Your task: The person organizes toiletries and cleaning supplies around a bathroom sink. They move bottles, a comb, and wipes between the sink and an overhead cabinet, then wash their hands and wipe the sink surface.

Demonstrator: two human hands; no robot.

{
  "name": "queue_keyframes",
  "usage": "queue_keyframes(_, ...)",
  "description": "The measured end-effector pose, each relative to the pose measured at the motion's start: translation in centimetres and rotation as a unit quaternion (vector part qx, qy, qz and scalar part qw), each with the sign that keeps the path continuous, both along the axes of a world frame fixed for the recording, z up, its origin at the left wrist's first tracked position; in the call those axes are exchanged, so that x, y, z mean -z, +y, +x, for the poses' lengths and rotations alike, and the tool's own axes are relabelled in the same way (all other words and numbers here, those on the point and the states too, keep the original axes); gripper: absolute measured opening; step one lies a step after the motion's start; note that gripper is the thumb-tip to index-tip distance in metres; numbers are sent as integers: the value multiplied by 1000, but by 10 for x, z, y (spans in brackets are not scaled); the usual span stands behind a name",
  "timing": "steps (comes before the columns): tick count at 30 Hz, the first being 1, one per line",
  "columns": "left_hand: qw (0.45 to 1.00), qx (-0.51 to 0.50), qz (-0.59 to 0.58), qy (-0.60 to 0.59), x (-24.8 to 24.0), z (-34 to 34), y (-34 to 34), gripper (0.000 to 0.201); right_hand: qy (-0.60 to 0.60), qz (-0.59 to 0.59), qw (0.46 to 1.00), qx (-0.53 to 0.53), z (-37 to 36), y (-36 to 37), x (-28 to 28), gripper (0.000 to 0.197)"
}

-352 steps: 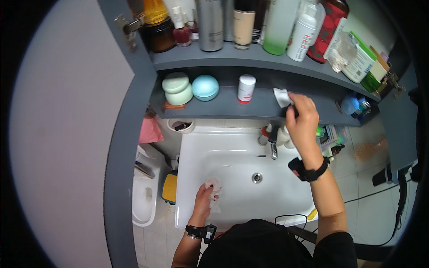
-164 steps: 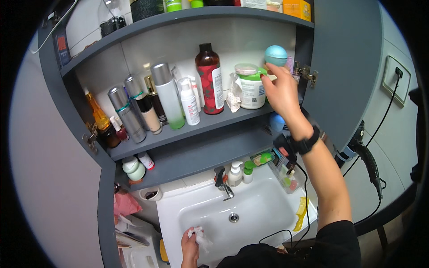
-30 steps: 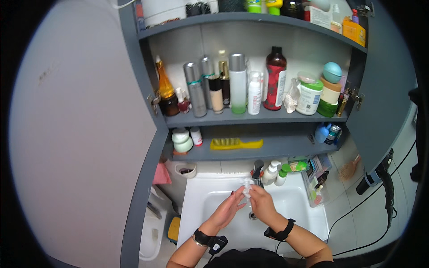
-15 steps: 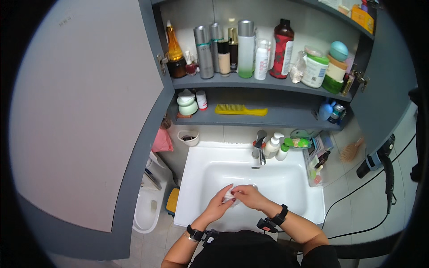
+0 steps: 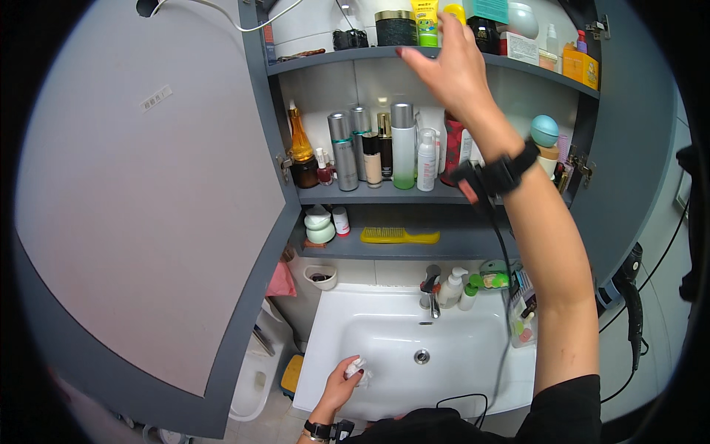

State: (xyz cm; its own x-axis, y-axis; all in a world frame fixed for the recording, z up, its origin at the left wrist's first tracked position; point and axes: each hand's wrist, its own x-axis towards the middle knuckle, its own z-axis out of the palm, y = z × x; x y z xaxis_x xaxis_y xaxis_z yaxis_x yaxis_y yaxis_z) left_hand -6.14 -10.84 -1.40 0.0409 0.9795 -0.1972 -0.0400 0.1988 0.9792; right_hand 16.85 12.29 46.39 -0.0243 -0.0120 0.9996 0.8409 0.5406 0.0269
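My right hand is raised to the top cabinet shelf. Its thumb is spread wide from the fingers and nothing shows in it. Closest to the fingers are a yellow and green squeeze tube and a yellow rounded item, partly hidden behind the fingertips. A dark jar stands left of the tube. Low over the left part of the white sink, my left hand is closed on a crumpled white tissue.
Bottles, including a tall frosted green one, line the middle shelf; a yellow comb lies below. Cabinet doors stand open on both sides. A faucet and pump bottles are behind the basin. A black cable hangs from my right wrist.
My right hand has left the tissue and risen from the sink to the top shelf. My left hand keeps the tissue, farther left. The view has tilted up.
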Motion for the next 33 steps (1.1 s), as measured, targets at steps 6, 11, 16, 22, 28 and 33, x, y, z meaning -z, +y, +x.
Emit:
queue_keyframes(6, 997, -76, 5, -27, 31, -34, -8, 42, 88, -149, 974, 146, -45, 23, -31, 77)
queue_keyframes(11, 985, -127, -77, -93, 52, -58, -17, 42, 67, -249, 952, 166, -55, 31, -50, 77)
queue_keyframes(16, 980, -139, -114, -91, 59, -75, -23, 40, 103, -186, 958, 191, -62, 50, -51, 76)
queue_keyframes(22, 983, -137, -96, -81, 61, -85, -20, 40, 123, -170, 965, 159, -66, 57, -53, 66)
queue_keyframes(28, 985, -114, -93, -92, 55, -85, -11, 37, 165, -59, 984, 15, -52, 21, -50, 51)
queue_keyframes(33, 996, -70, -20, -47, 26, -75, 27, 23, 129, -47, 963, -233, 9, -27, -4, 40)
